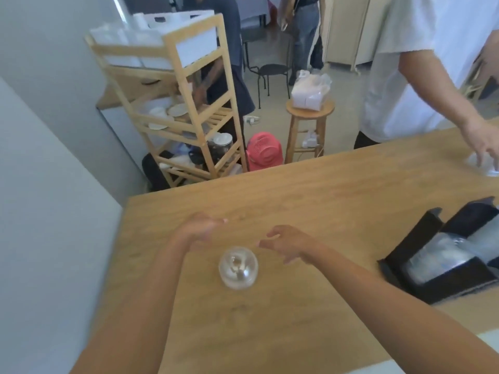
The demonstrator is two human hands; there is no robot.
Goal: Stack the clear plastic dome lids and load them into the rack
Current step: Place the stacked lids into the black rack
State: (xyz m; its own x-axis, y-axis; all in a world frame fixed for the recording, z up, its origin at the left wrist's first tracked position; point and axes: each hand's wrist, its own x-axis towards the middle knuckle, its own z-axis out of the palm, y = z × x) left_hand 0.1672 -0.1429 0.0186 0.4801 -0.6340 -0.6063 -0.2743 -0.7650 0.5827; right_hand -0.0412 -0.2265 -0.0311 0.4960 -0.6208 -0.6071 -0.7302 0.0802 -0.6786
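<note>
Risk: clear dome lid sits on worktop between the forearms, left hand and right hand past it, both grips wide and empty; a wrist sweep could skid it, rack well apart

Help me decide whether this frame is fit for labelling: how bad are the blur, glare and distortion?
Head view: motion blur softens the whole frame, worst on the left hand and right hand; the dome lid shows bright glints but reads clearly; light is even, shadows faint on the table; wide-angle bending tilts the wooden shelf; clear contents of the rack are smeared.
</note>
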